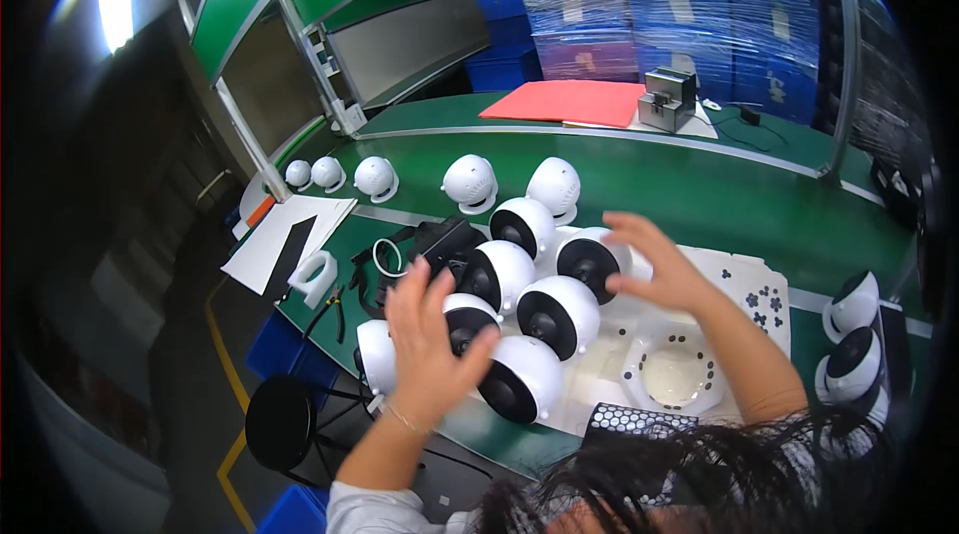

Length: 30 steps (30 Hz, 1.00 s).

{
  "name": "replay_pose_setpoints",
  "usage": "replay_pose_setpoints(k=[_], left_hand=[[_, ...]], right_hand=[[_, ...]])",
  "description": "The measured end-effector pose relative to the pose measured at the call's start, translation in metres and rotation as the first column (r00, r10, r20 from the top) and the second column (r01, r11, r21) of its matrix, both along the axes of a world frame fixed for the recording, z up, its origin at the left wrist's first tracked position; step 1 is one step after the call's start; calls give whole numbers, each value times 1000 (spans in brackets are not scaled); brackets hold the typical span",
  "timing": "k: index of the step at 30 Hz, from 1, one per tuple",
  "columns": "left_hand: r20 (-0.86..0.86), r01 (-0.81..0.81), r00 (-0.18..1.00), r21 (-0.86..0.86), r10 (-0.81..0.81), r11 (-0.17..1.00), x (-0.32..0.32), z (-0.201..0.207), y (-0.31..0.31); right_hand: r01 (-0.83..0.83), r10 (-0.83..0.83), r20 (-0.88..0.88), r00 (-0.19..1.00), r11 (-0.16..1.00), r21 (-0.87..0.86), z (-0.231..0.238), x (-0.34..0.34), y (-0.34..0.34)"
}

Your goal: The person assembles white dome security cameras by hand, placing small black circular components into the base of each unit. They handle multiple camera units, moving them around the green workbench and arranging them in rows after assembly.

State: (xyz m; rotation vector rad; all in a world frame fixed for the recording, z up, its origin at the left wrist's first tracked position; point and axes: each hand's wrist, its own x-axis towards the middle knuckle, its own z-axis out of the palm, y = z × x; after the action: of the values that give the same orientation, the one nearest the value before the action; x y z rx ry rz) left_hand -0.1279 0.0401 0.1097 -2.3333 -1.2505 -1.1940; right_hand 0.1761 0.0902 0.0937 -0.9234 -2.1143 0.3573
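Observation:
A cluster of several white ball-shaped cameras with black round faces (pixel 559 317) lies on the green bench, faces toward the left. My left hand (pixel 430 344) hovers over the near left of the cluster, fingers and thumb spread, partly hiding a camera (pixel 470 319) behind it. Another camera (pixel 375 356) sits just left of that wrist. My right hand (pixel 654 269) has its fingers apart beside the cluster's right-hand camera (pixel 589 262); whether the thumb touches it I cannot tell. Neither hand grips anything.
Several white balls on stands (pixel 470 182) line the bench's far side. A shallow white dish (pixel 674 374) and a sheet with black pieces (pixel 764 304) lie right. Pliers (pixel 330 314) and a white ring (pixel 387 256) lie left. More cameras (pixel 851 364) stand far right. A black stool (pixel 280 424) stands below.

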Motion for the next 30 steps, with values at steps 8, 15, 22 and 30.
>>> replay_pose_setpoints(k=[8, 15, 22, 30], left_hand=[[-298, -183, 941, -62, 157, 981, 20, 40, 227], [-580, -417, 775, -172, 251, 892, 59, 20, 319], [-580, -423, 804, -399, 133, 813, 60, -19, 365], [-612, -394, 788, -413, 70, 821, 89, -2, 333]], right_hand=[[304, -353, -149, 924, 912, -274, -9, 16, 129], [501, -513, -41, 857, 850, -164, -44, -17, 192], [700, -741, 15, 672, 629, -338, -55, -4, 183], [649, -733, -95, 674, 648, -398, -44, 35, 167]])
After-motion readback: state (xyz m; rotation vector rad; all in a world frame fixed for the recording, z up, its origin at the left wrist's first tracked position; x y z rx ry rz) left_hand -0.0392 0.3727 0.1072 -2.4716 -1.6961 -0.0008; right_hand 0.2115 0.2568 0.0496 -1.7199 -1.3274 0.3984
